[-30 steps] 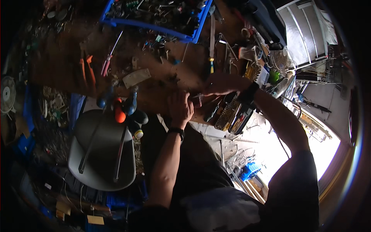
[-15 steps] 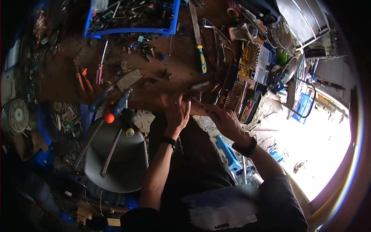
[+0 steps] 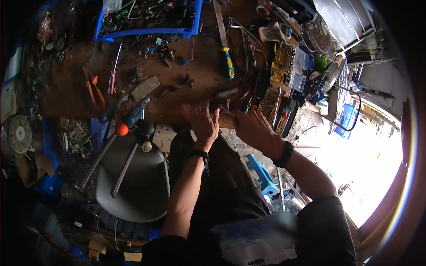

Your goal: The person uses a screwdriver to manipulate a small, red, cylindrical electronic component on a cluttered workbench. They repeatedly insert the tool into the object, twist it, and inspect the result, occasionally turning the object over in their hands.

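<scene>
At the near edge of the brown workbench point(image 3: 168, 116), my left hand point(image 3: 205, 122) lies with its fingers stretched out and a little apart, the tips smeared by motion. My right hand point(image 3: 256, 129) sits just to its right, fingers closed round a thin metal tool point(image 3: 225, 109) whose kind I cannot make out. The tool points left toward my left thumb and index finger. Whatever lies under my left fingers is hidden. Beyond the hands is a flat bare metal plate point(image 3: 145, 88).
A file point(image 3: 228, 64), orange-handled pliers point(image 3: 95, 92) and a screwdriver point(image 3: 112, 82) lie on the bench. At the back stands a blue crate point(image 3: 151, 32) of small parts. Bit sets point(image 3: 283, 57) are right. Long-handled tools point(image 3: 125, 170) lean over a grey chair point(image 3: 133, 204).
My right hand has shifted slightly with the thin tool, its wrist a little higher in view. My left hand stays at the bench edge. The view has shifted slightly.
</scene>
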Motion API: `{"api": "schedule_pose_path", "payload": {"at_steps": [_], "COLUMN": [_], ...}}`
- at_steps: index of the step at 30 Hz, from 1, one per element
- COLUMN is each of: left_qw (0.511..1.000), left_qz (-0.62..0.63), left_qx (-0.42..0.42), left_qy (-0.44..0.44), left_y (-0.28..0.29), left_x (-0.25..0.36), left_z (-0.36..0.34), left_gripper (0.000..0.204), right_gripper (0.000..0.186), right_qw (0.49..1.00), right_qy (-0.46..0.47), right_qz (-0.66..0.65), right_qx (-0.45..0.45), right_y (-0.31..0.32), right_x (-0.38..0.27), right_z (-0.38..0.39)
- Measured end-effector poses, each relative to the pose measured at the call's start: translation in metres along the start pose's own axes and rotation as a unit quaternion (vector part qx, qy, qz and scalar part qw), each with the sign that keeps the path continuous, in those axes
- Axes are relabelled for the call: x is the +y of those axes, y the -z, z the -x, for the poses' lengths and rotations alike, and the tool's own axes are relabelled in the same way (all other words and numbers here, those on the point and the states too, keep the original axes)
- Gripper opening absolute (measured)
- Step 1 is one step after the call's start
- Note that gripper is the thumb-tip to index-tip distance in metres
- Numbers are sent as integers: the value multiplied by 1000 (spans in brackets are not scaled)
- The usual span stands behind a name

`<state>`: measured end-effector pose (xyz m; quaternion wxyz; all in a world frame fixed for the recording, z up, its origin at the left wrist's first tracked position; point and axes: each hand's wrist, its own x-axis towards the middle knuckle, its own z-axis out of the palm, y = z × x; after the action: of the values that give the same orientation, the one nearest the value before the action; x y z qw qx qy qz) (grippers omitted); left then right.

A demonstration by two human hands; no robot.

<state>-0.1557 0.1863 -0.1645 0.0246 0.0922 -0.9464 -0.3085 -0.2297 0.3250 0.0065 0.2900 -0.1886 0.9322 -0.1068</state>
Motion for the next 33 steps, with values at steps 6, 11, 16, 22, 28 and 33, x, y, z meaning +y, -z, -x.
{"api": "schedule_pose_path", "payload": {"at_steps": [6,11,16,22,28,33], "left_qw": [999,999,998,996,990,991], "left_qz": [36,26,50,77,76,60], "left_qx": [-21,-20,-14,-39,-107,-100], "left_qy": [12,34,32,-7,-44,-65], "left_y": [-2,-4,0,20,33,35], "left_x": [-2,1,4,-3,-12,-16], "left_z": [1,1,1,-1,-7,-15], "left_gripper": [51,51,50,49,48,48], "right_gripper": [22,30,31,37,38,39], "right_qw": [976,953,960,992,992,982], "right_qy": [142,33,209,6,-30,-36], "right_qz": [96,24,-23,-66,-115,-165], "right_qx": [-133,-301,-184,-106,34,86], "right_y": [19,52,26,46,0,-27], "right_x": [24,29,76,13,17,15], "right_z": [-46,-105,-98,-2,41,49]}}
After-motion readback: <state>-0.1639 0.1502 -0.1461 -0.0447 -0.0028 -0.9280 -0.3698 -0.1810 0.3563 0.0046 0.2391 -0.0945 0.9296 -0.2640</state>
